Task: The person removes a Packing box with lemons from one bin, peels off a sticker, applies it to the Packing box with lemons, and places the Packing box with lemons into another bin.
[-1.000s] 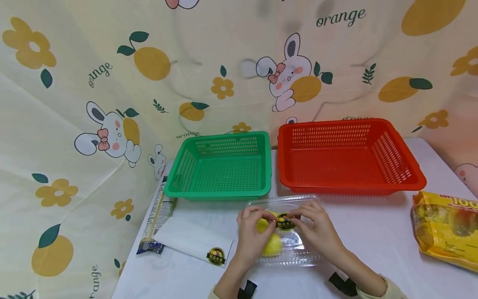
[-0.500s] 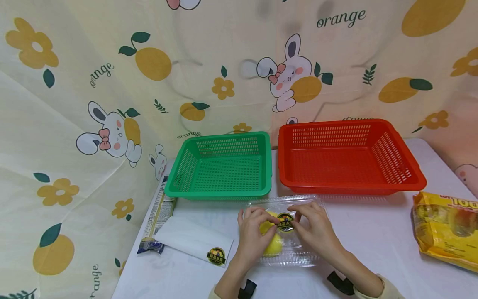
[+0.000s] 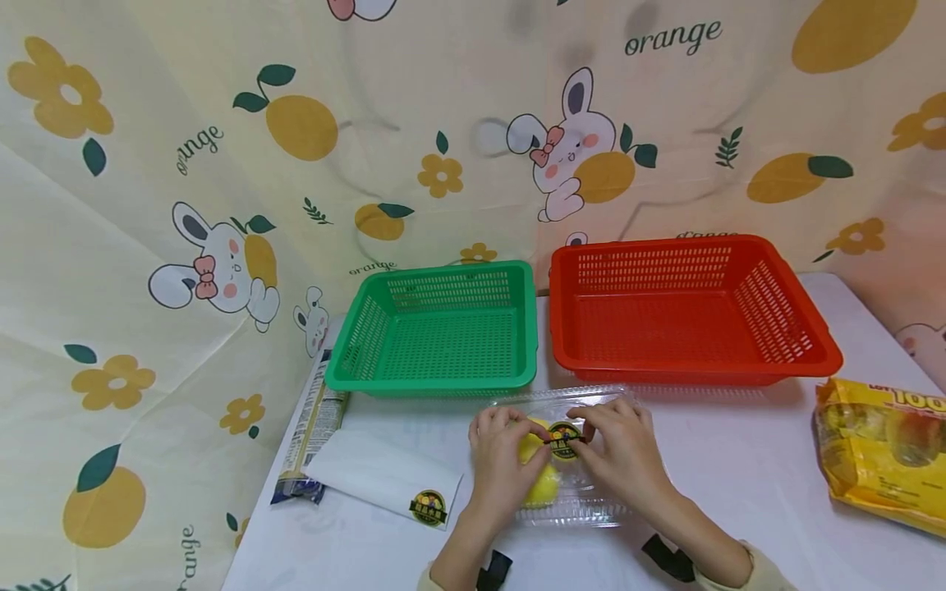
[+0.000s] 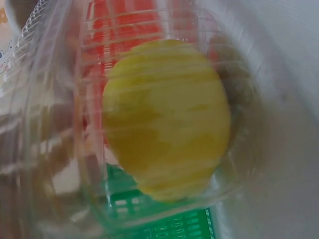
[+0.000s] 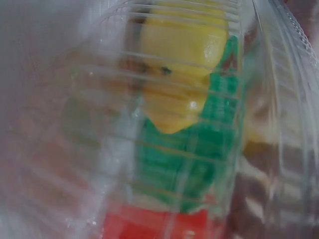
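Observation:
In the head view, my left hand (image 3: pixel 499 464) and right hand (image 3: pixel 624 447) meet over a clear plastic clamshell box (image 3: pixel 576 513). A round black-and-gold sticker (image 3: pixel 565 441) lies over the lid, its left end at the left thumb and forefinger and its right end at the right ones. The fingertips pinch its two ends. Yellow lemons (image 3: pixel 543 487) show through the plastic, partly covered by the left hand. The left wrist view looks through the box wall at one lemon (image 4: pixel 167 117); the right wrist view shows yellow fruit (image 5: pixel 182 45) behind ridged plastic. Neither wrist view shows the fingers.
A green basket (image 3: pixel 432 384) and a larger red basket (image 3: pixel 695 371) stand behind the box. At left lie a white sheet (image 3: pixel 377 472) with another round sticker (image 3: pixel 428 507) and a dark-printed packet (image 3: pixel 314 427). A yellow bag (image 3: pixel 887 460) lies at right.
The sticker stays over the lid between both hands, shifting only slightly. The left fingers have edged a little right, and the right hand has turned slightly inward.

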`<state>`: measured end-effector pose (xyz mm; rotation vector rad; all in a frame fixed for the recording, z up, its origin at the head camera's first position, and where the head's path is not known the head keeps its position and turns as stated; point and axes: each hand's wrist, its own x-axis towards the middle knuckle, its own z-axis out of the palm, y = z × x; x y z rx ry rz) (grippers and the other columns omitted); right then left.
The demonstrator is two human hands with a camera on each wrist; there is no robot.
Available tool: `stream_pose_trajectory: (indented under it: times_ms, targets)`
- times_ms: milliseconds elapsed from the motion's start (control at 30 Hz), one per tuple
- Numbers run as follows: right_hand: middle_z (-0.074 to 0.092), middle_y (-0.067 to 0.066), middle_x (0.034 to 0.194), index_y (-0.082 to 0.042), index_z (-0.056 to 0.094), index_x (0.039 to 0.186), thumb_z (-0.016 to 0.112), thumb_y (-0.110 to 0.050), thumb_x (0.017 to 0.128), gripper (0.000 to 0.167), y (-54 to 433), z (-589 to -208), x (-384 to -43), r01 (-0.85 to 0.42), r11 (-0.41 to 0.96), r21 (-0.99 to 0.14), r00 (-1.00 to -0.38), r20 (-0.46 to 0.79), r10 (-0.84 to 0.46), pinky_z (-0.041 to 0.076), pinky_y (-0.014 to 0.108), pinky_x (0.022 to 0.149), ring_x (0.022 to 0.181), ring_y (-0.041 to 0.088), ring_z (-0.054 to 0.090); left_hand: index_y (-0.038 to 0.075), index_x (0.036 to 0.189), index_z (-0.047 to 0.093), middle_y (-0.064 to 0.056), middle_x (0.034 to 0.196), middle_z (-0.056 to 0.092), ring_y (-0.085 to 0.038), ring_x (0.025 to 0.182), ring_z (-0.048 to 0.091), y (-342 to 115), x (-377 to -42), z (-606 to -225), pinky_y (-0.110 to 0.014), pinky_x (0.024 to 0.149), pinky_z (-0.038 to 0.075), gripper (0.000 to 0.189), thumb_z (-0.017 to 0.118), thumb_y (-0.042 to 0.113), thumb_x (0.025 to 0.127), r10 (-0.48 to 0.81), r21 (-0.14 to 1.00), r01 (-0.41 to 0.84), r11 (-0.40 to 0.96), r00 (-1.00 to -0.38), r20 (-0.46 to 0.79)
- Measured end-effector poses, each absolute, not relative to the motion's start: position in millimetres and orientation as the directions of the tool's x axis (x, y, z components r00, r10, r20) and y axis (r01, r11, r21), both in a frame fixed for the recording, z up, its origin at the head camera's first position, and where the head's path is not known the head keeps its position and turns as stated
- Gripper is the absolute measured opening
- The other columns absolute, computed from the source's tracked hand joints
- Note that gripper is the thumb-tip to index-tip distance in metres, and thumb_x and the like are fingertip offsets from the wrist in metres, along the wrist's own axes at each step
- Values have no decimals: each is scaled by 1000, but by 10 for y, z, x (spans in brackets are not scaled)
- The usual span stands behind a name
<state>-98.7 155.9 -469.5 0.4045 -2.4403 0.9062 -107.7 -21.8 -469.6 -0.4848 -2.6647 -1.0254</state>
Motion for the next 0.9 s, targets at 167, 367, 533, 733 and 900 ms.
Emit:
stream_pose_trajectory:
  times_ms: [167,367,533,733,900]
  targets:
    - [60,8,95,-8,71,110,95,-20,62,54,1596,-4672,-978,-326,820,-470,-868,492,-64,33,63,93,102,32,50,17,112,72,-8,134,48,-29,130,34,-195,-1077,-4686,-57,107,32,37,83,27,78,199,621,345,704,-935,295]
    - [33,32,142,-7,46,144,87,-52,69,97,1727,-4622,-978,-168,843,-511,-966,255,-38,51,72,74,128,58,35,11,143,48,-17,147,32,-32,134,31,-198,-1099,-4683,-55,99,43,83,85,36,75,170,661,275,698,-961,220]
    - [34,30,139,-10,39,148,75,-72,70,106,1790,-4646,-1014,-52,864,-501,-994,107,2,53,48,49,90,45,61,7,142,45,-14,143,32,-31,130,32,-192,-1137,-4703,-49,90,47,90,84,49,73,146,625,237,744,-970,194]
    - [32,36,139,-12,37,150,65,-72,80,97,1780,-4701,-1050,-18,889,-458,-997,79,20,38,31,41,50,22,46,3,137,47,-15,137,38,-32,123,38,-173,-1171,-4739,-43,78,54,90,80,58,74,112,502,224,835,-964,243]
    - [38,40,133,-12,39,149,66,-63,85,86,1767,-4692,-1056,-14,902,-431,-996,85,26,37,31,39,45,22,41,3,137,47,-16,136,39,-32,122,41,-164,-1171,-4741,-44,76,55,81,81,49,79,98,495,216,841,-962,253]
